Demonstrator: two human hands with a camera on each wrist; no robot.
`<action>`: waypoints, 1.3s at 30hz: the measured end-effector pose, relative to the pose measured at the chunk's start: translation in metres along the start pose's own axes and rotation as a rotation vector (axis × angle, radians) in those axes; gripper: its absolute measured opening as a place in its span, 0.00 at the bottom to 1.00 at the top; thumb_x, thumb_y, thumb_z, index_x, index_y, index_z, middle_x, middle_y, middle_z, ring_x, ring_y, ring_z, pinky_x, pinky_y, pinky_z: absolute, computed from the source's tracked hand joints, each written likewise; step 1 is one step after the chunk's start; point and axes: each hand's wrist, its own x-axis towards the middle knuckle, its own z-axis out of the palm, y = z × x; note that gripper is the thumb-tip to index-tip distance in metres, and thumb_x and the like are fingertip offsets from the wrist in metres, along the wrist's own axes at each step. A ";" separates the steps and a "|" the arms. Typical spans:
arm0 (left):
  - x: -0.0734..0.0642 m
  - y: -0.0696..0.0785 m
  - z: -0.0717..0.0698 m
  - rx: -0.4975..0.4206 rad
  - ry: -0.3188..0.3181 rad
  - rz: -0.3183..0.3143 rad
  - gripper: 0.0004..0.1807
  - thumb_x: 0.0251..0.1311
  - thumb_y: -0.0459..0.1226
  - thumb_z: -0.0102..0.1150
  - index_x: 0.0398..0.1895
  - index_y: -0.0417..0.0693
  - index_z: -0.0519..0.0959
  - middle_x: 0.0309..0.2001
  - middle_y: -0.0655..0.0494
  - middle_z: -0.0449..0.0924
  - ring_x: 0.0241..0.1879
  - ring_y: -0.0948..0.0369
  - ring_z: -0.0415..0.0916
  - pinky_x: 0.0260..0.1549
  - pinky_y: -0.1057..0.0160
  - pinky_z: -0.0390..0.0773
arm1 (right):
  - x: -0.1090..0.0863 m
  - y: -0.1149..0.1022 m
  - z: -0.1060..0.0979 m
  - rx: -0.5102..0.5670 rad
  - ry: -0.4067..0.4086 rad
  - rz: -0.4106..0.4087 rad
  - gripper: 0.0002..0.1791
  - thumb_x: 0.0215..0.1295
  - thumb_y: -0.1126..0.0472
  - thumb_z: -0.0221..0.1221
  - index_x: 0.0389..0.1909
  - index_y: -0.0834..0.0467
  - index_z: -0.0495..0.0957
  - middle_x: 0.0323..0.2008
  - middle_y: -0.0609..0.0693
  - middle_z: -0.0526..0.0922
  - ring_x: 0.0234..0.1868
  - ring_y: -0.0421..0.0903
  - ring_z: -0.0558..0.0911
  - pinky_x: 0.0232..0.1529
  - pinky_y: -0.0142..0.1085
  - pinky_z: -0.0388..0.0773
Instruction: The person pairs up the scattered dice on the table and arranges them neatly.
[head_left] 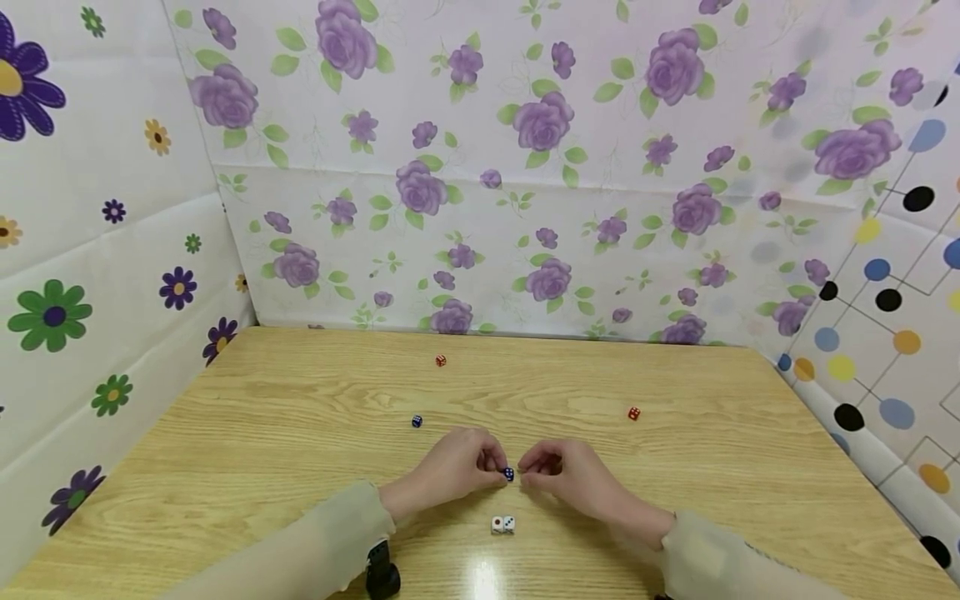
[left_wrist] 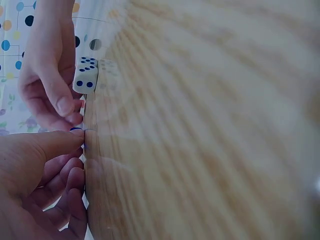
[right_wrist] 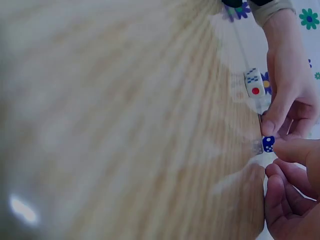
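A small blue die (head_left: 508, 474) with white pips stands on the table between the two hands. My left hand (head_left: 467, 463) holds it at its left side between thumb and fingertips. My right hand (head_left: 573, 477) is just to the right of the die, its fingers loosely bent with nothing in them. In the left wrist view the left thumb covers most of the blue die (left_wrist: 76, 129); the right wrist view shows more of the blue die (right_wrist: 268, 144). Nearer to me, a white die (head_left: 497, 525) and another white die (head_left: 509, 524) sit side by side.
A second blue die (head_left: 417, 422) lies beyond the left hand. One red die (head_left: 441, 361) is near the table's back edge, and another red die (head_left: 634, 413) is off to the right. Patterned cloth (head_left: 480, 208) rises behind and beside the wooden table (head_left: 315, 392).
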 end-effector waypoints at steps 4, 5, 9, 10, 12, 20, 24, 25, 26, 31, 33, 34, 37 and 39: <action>0.001 0.000 0.001 -0.004 -0.003 -0.004 0.05 0.54 0.37 0.72 0.30 0.48 0.85 0.29 0.61 0.82 0.25 0.76 0.71 0.29 0.75 0.73 | 0.004 0.000 0.000 -0.011 0.000 -0.007 0.05 0.62 0.60 0.67 0.38 0.53 0.86 0.31 0.44 0.86 0.30 0.35 0.80 0.31 0.27 0.77; 0.000 0.001 0.001 -0.008 -0.003 -0.005 0.05 0.54 0.37 0.72 0.30 0.48 0.85 0.29 0.61 0.82 0.25 0.76 0.71 0.29 0.75 0.73 | 0.005 0.000 0.000 -0.009 -0.001 -0.009 0.04 0.62 0.60 0.67 0.38 0.53 0.86 0.31 0.44 0.85 0.30 0.35 0.80 0.31 0.27 0.77; 0.000 0.001 0.000 -0.022 -0.005 -0.010 0.04 0.54 0.37 0.72 0.30 0.48 0.85 0.29 0.61 0.83 0.25 0.75 0.71 0.28 0.75 0.73 | 0.007 0.001 0.003 0.011 -0.007 -0.024 0.04 0.62 0.61 0.67 0.37 0.52 0.86 0.31 0.45 0.86 0.30 0.35 0.80 0.32 0.27 0.77; 0.000 0.001 0.000 -0.021 -0.004 -0.007 0.04 0.54 0.36 0.72 0.30 0.48 0.85 0.28 0.61 0.83 0.25 0.75 0.71 0.28 0.75 0.73 | 0.007 0.001 0.004 0.017 -0.008 -0.029 0.04 0.61 0.61 0.67 0.37 0.52 0.86 0.31 0.45 0.86 0.30 0.35 0.80 0.32 0.27 0.77; 0.001 0.001 0.000 -0.017 -0.002 -0.008 0.04 0.54 0.37 0.72 0.30 0.48 0.85 0.28 0.61 0.83 0.24 0.75 0.71 0.27 0.75 0.73 | 0.008 0.001 0.006 0.020 -0.007 -0.041 0.03 0.61 0.60 0.68 0.36 0.52 0.86 0.31 0.46 0.86 0.30 0.35 0.80 0.32 0.27 0.78; 0.001 0.001 0.000 -0.025 -0.003 -0.012 0.04 0.54 0.36 0.72 0.30 0.48 0.86 0.28 0.60 0.83 0.23 0.75 0.71 0.26 0.75 0.73 | 0.009 0.000 0.010 0.018 -0.003 -0.056 0.02 0.62 0.62 0.67 0.35 0.53 0.86 0.30 0.46 0.86 0.29 0.34 0.81 0.31 0.27 0.78; 0.000 0.001 0.001 -0.026 -0.002 -0.010 0.04 0.54 0.36 0.73 0.30 0.48 0.86 0.28 0.60 0.84 0.23 0.76 0.70 0.26 0.75 0.73 | 0.009 0.000 0.010 0.013 0.001 -0.052 0.02 0.62 0.62 0.67 0.34 0.54 0.86 0.29 0.46 0.86 0.29 0.34 0.81 0.31 0.27 0.78; 0.000 0.001 0.001 -0.026 -0.001 -0.012 0.04 0.54 0.36 0.73 0.30 0.48 0.86 0.28 0.60 0.84 0.23 0.76 0.70 0.26 0.75 0.73 | 0.009 0.000 0.010 0.011 0.001 -0.051 0.02 0.62 0.62 0.67 0.34 0.54 0.86 0.29 0.46 0.86 0.29 0.34 0.81 0.30 0.27 0.78; 0.000 0.001 0.001 -0.027 -0.001 -0.013 0.04 0.54 0.36 0.72 0.30 0.48 0.86 0.28 0.60 0.84 0.23 0.75 0.70 0.25 0.75 0.72 | 0.009 0.000 0.010 0.008 0.001 -0.049 0.02 0.62 0.62 0.67 0.34 0.54 0.85 0.29 0.46 0.86 0.29 0.34 0.81 0.30 0.27 0.78; 0.001 0.002 0.001 -0.032 -0.001 -0.017 0.03 0.54 0.36 0.72 0.30 0.48 0.86 0.28 0.60 0.84 0.23 0.75 0.71 0.25 0.75 0.72 | 0.009 -0.001 0.010 0.005 0.003 -0.037 0.02 0.62 0.62 0.67 0.35 0.54 0.85 0.29 0.46 0.86 0.29 0.34 0.80 0.30 0.27 0.78; 0.002 0.002 0.001 -0.036 -0.001 -0.017 0.03 0.54 0.35 0.72 0.30 0.47 0.86 0.28 0.59 0.84 0.23 0.74 0.71 0.25 0.75 0.72 | 0.008 -0.001 0.010 0.005 0.004 -0.034 0.02 0.62 0.62 0.67 0.35 0.54 0.85 0.29 0.46 0.86 0.29 0.34 0.80 0.30 0.27 0.78; 0.002 0.002 0.001 -0.037 -0.001 -0.016 0.03 0.54 0.35 0.72 0.30 0.47 0.86 0.28 0.59 0.84 0.23 0.74 0.71 0.25 0.75 0.73 | 0.008 -0.002 0.010 0.006 0.004 -0.034 0.02 0.62 0.62 0.67 0.35 0.54 0.85 0.29 0.46 0.86 0.29 0.34 0.80 0.30 0.27 0.78; 0.001 0.002 0.001 -0.047 -0.002 -0.019 0.03 0.54 0.35 0.72 0.30 0.47 0.85 0.27 0.60 0.83 0.23 0.74 0.71 0.26 0.75 0.73 | 0.008 -0.003 0.009 0.012 0.000 -0.029 0.02 0.62 0.62 0.67 0.35 0.54 0.85 0.30 0.46 0.86 0.29 0.34 0.80 0.30 0.27 0.78; 0.000 0.001 0.001 -0.052 -0.005 -0.019 0.03 0.54 0.35 0.72 0.31 0.47 0.85 0.27 0.60 0.83 0.23 0.74 0.72 0.26 0.75 0.73 | 0.008 -0.003 0.009 0.019 -0.005 -0.025 0.02 0.62 0.62 0.67 0.35 0.54 0.85 0.30 0.46 0.86 0.29 0.35 0.81 0.30 0.27 0.78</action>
